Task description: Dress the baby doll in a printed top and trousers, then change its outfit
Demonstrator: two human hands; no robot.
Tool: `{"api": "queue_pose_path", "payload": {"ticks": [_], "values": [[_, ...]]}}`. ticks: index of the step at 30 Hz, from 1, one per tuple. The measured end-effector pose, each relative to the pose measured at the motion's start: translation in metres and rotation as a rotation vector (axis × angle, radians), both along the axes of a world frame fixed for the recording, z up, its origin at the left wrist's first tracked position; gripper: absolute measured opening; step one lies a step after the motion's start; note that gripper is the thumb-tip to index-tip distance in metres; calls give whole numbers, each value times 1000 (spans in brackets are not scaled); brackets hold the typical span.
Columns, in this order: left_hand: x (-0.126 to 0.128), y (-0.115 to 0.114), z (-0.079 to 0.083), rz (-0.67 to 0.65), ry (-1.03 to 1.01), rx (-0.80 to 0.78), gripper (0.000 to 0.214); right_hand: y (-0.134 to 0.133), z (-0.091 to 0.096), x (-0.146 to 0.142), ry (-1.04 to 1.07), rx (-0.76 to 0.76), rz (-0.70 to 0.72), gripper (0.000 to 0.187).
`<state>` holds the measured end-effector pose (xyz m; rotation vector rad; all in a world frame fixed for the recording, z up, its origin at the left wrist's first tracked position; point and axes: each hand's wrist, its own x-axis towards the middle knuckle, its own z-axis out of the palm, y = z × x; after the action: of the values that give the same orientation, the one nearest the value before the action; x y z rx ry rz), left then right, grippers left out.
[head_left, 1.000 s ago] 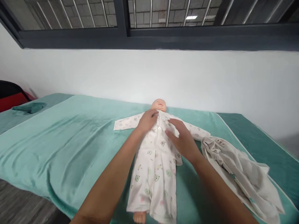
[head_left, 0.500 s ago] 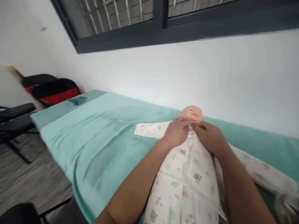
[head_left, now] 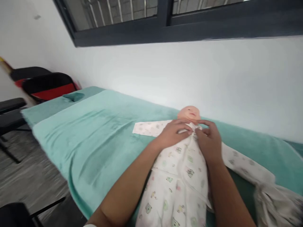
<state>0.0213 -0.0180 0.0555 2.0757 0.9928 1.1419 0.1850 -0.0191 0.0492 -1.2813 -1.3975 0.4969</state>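
A baby doll (head_left: 189,112) lies face up on a teal blanket (head_left: 99,126), dressed in a white printed sleepsuit (head_left: 180,176) with its sleeves spread out to both sides. My left hand (head_left: 171,134) rests on the suit's upper chest just below the doll's chin, fingers pressing the fabric by the collar. My right hand (head_left: 209,142) sits opposite it on the other side of the front opening, fingertips pinching the cloth near the neckline. Both hands nearly meet at the collar.
A grey-white garment (head_left: 276,198) lies crumpled at the right edge of the blanket. Black and red chairs (head_left: 44,85) stand at the far left, another dark chair (head_left: 16,214) at the lower left. A white wall and dark window frame are behind.
The view swung left and closer. My right hand moved from the doll's chest up to the collar to meet my left hand; both now work the neckline.
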Motion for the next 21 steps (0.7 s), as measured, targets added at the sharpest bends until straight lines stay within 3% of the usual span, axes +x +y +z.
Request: {"api": "queue_pose_path", "payload": {"ticks": [6, 10, 13, 21], "values": [[-9, -10, 3, -82, -7, -142, 19, -24, -5, 5, 53, -28, 173, 17], [-12, -12, 2, -96, 0, -197, 21, -33, -1, 13, 63, -189, 302, 17], [-12, -12, 1, -91, 6, -210, 21, -33, 0, 17, 74, -279, 313, 17], [-8, -12, -1, -62, -39, -178, 15, -29, -2, 13, 205, -249, 329, 16]]}}
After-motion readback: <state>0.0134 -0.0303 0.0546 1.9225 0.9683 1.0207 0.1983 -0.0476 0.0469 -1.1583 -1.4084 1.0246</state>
